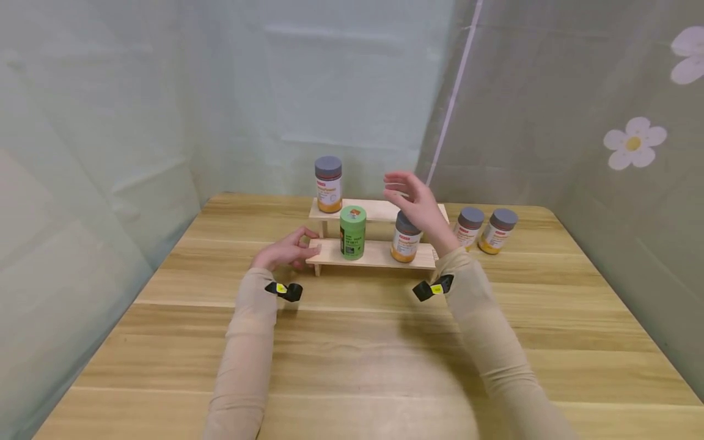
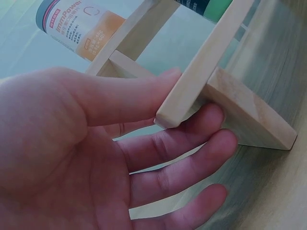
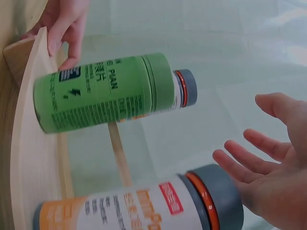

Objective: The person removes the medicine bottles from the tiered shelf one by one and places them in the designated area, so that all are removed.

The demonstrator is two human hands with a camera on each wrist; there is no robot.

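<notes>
A two-tier wooden rack (image 1: 378, 253) stands on the table. My left hand (image 1: 283, 250) pinches the left end of its lower shelf, thumb on top and fingers beneath, as the left wrist view shows. A green bottle (image 1: 352, 237) stands upright on the lower shelf. To its right is a white-and-orange bottle with a grey cap (image 1: 406, 244). A similar bottle (image 1: 329, 192) sits at the left end of the upper shelf. My right hand (image 1: 418, 205) hovers over the right part of the rack, fingers loosely extended and holding nothing, apart from the nearby bottle cap in the right wrist view.
Right of the rack, two more grey-capped bottles, one nearer the rack (image 1: 467, 227) and one farther right (image 1: 497, 232), stand on the wooden table (image 1: 352, 354). My right forearm partly hides the nearer one. Pale curtains (image 1: 341, 91) hang behind and beside the table.
</notes>
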